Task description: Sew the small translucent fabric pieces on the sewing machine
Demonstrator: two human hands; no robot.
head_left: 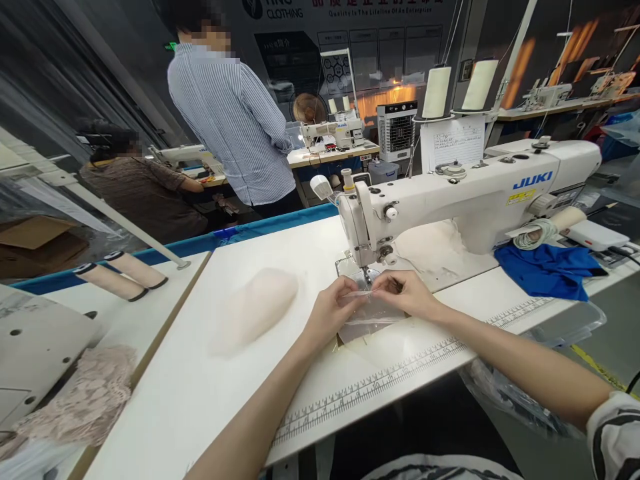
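A thin whitish strip (361, 293), perhaps elastic or tape, stretches between my two hands just in front of the needle of the white sewing machine (430, 207). My left hand (336, 308) pinches its left end, thumb and fingers pressed together. At the other end my right hand (406, 293) also pinches it, close beside the presser foot. Below both hands lies the metal machine plate (365, 328). A pale, blurred fabric piece (255, 307), cup-like in shape, rests on the table left of my hands. More cream fabric (430, 250) is bunched under the machine arm.
A printed ruler (370, 393) runs along the table's front edge. Blue cloth (547, 270) and a thread cone (569, 219) lie at right. Thread cones (125, 275) and beige lace (83, 393) are on the left table. A person in a striped shirt (225, 120) stands behind; another person (135, 187) sits.
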